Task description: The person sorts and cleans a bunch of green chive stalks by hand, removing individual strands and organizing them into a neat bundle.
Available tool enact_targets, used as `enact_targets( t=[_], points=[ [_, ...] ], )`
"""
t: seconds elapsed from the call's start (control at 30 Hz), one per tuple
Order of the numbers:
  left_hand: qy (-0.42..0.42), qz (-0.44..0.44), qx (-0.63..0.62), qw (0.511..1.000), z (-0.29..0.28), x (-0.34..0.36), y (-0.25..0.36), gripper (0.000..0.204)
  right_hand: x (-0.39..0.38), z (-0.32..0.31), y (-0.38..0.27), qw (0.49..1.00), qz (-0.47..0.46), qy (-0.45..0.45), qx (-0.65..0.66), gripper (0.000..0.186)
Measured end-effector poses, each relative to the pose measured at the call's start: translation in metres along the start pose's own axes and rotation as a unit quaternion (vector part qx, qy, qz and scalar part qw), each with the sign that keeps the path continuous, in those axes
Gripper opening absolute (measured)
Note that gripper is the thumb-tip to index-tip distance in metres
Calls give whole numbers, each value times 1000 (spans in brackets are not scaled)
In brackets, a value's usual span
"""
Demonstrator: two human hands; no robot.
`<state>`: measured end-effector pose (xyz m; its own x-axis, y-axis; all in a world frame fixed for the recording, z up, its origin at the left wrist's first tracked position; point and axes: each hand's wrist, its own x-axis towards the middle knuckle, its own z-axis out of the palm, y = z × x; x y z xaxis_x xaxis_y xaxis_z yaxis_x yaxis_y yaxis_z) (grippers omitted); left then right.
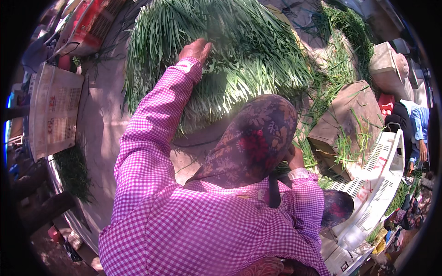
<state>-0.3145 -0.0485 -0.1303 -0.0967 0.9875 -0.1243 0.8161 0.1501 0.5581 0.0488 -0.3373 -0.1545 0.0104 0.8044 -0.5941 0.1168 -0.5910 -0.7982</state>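
Observation:
A wide heap of garlic chives (pixel 230 41), with long flat green leaves and paler stems at the near side, lies in front of me. My left hand (pixel 195 49) reaches onto the left-middle of the heap. Its fingers curl down into the leaves and look closed on some of them, the tips partly covered. My right hand (pixel 293 157) is beside my raised knee (pixel 253 138), which wears dark floral cloth. That knee hides most of the right hand's fingers, so what they hold does not show.
Pale plastic crates stand left (pixel 57 110) and at the lower right (pixel 368 184). A brown cardboard box (pixel 352 119) strewn with loose leaves sits right of the heap, with more greens (pixel 352 32) behind. A person in a blue sleeve (pixel 420 122) is at the far right.

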Motion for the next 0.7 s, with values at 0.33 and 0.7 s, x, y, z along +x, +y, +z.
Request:
enact_targets(
  t=[0.33, 0.7],
  points=[
    [-17, -61, -56, 996, 67, 30, 42, 45, -4, 3, -10, 1000, -6, 2, 21, 29],
    [233, 203, -17, 951, 38, 27, 60, 20, 1, -2, 10, 999, -23, 15, -35, 31]
  ],
)
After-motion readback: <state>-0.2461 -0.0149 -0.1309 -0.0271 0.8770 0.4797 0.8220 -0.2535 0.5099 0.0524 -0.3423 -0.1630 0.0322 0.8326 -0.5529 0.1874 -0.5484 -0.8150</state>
